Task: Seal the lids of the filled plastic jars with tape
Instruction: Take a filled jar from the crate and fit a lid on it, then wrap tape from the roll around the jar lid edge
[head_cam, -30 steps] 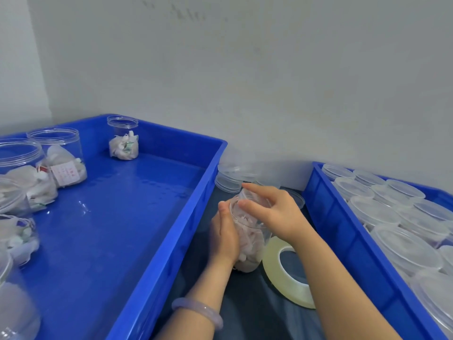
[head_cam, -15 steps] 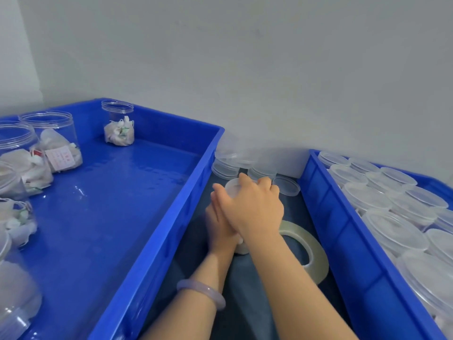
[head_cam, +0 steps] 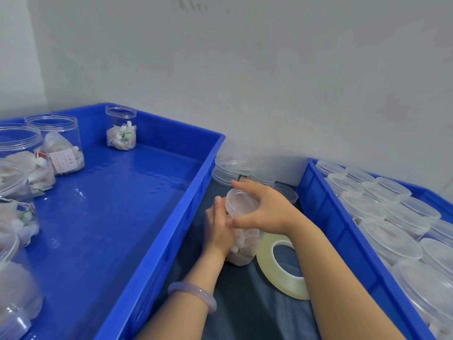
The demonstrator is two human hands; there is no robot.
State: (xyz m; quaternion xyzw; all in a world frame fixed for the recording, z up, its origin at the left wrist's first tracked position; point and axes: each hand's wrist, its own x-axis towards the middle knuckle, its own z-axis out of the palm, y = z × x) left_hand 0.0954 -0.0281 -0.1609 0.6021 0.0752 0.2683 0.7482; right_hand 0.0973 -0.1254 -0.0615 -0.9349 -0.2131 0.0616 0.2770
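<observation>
Head view: one tape roll, two blue trays, and one jar in hand. The jar stands just left of the tape roll, its long axis near upright and its lid uppermost. The left hand wraps the jar's body. The right hand curls its fingers round the lid. Left of the roll, the left tray holds at least five open jars. Right of the roll, the right tray holds many lidded jars.
</observation>
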